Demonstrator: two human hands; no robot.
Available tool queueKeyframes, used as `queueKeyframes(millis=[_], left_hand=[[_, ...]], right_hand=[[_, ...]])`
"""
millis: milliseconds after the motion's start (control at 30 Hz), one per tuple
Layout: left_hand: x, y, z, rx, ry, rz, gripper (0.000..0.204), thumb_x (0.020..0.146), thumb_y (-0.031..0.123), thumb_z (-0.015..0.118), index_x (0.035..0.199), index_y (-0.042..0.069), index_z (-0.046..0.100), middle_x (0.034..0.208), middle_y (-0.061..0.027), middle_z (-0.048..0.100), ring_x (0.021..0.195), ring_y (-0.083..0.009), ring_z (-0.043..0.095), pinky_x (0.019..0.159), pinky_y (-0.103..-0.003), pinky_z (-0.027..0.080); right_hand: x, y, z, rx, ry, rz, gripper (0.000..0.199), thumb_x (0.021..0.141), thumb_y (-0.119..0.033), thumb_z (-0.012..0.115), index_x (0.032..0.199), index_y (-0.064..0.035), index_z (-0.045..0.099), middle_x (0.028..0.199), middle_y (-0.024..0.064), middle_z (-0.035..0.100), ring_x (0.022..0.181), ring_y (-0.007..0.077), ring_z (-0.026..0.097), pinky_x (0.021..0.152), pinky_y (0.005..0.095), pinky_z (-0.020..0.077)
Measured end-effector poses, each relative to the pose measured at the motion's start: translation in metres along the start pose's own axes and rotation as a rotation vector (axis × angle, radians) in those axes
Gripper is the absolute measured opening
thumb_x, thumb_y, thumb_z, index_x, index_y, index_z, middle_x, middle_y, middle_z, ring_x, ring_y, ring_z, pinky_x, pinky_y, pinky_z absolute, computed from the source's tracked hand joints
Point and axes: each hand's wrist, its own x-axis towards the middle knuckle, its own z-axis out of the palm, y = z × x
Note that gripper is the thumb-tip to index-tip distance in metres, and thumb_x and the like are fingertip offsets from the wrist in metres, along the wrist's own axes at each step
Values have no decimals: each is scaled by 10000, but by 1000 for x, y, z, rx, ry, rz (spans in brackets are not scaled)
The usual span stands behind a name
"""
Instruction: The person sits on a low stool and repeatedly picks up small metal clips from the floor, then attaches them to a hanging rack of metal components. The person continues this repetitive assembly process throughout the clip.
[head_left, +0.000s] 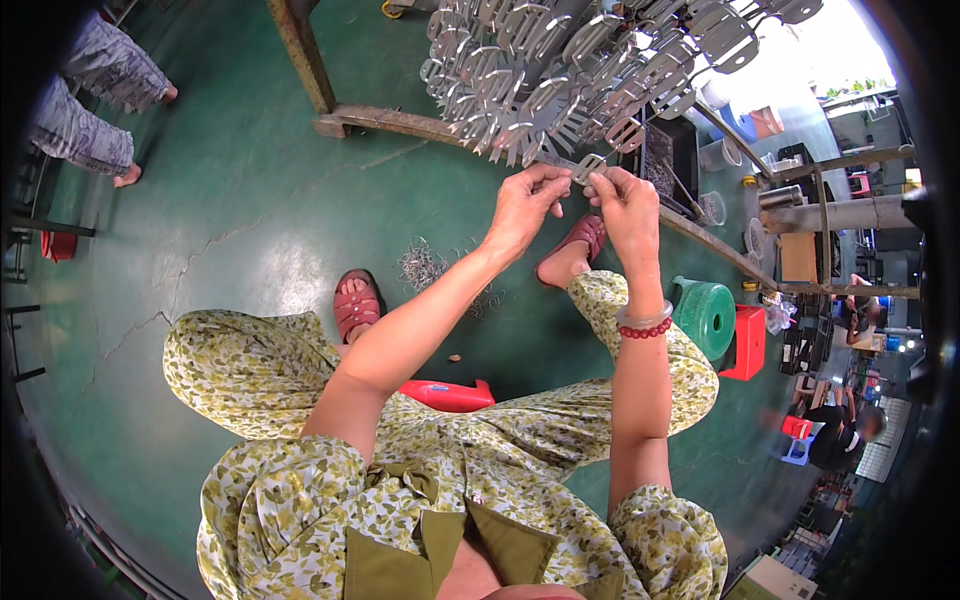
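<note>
Both hands meet at the lower edge of a hanging cluster of shiny metal parts [540, 90], flat pieces with oval loops. My left hand [530, 207] is closed, its thumb and forefinger pinched at the left side of a small looped metal piece [588, 168]. From the other side my right hand [626, 208] pinches the same piece, thumb and fingertips on its edge. The piece sits just under the lowest parts of the cluster; whether it is joined to them I cannot tell. On my right wrist are a red bead bracelet and a pale bangle.
A rusty metal frame bar [400, 122] runs below the cluster. Tangled wire scraps [425, 265] lie on the green floor between my feet. To the right stand a green round stool [706, 318] and a red stool [746, 343]. Another person's legs [90, 110] show at far left.
</note>
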Motion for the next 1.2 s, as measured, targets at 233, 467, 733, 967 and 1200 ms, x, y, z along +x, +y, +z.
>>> queueKeyframes(millis=[233, 467, 733, 967, 1200], left_hand=[[-4, 11, 6, 36, -12, -17, 203, 902, 108, 635, 1024, -54, 642, 852, -70, 639, 656, -100, 561, 639, -241, 467], [3, -6, -7, 138, -164, -12, 195, 905, 111, 624, 1023, -44, 643, 866, -58, 646, 659, -97, 568, 640, -246, 474], [18, -21, -19, -37, -306, -130, 280, 917, 186, 629, 1078, -43, 639, 971, -67, 654, 768, -126, 612, 702, -269, 530], [28, -35, -62, -583, -139, -223, 426, 912, 271, 640, 1223, -8, 559, 1249, -151, 595, 1096, -214, 577, 969, -367, 470], [62, -9, -62, -438, -131, -104, 377, 919, 253, 622, 1161, -34, 591, 1205, -163, 622, 1089, -238, 598, 932, -344, 486]], right_hand=[[-5, -4, 2, -98, 53, -2, 216, 885, -194, 586, 806, 0, 639, 773, 158, 662, 770, 379, 634, 686, 432, 483], [-5, 2, -4, 31, 27, -33, 160, 851, -150, 625, 852, 3, 668, 765, 177, 643, 705, 345, 633, 643, 402, 473], [20, -14, -18, -123, -200, -83, 197, 785, -125, 724, 753, 63, 677, 625, 112, 660, 556, 142, 626, 542, 289, 478], [45, -20, 1, -136, -103, -39, 206, 784, -117, 727, 791, 82, 673, 656, 150, 683, 596, 170, 683, 574, 290, 527], [61, -23, 14, -91, -45, -70, 206, 763, -87, 727, 804, 109, 676, 688, 180, 688, 624, 199, 702, 574, 297, 534]])
